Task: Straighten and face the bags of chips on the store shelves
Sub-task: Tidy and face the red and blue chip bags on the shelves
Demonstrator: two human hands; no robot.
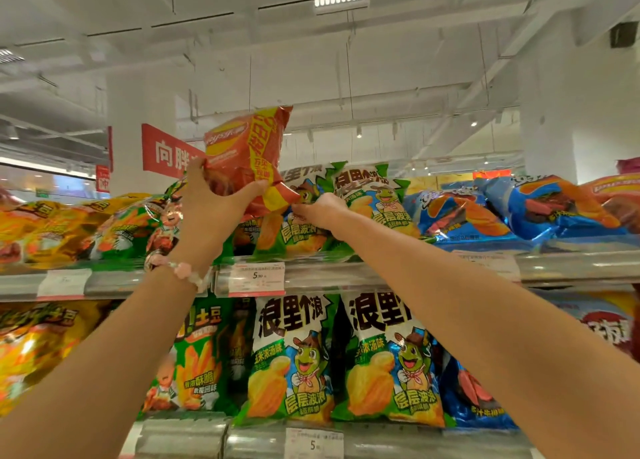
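Note:
A red chip bag with a yellow stripe is held upright above the top shelf. My left hand grips its lower left side from below. My right hand pinches the bag's bottom right corner. Behind them stand green chip bags with a frog cartoon, tilted on the top shelf. Two more green frog bags face forward on the shelf below.
Orange and yellow bags lie slumped at the top left. Blue bags lie flat at the top right. Price tags hang on the shelf rail. A red sign and white pillars stand behind.

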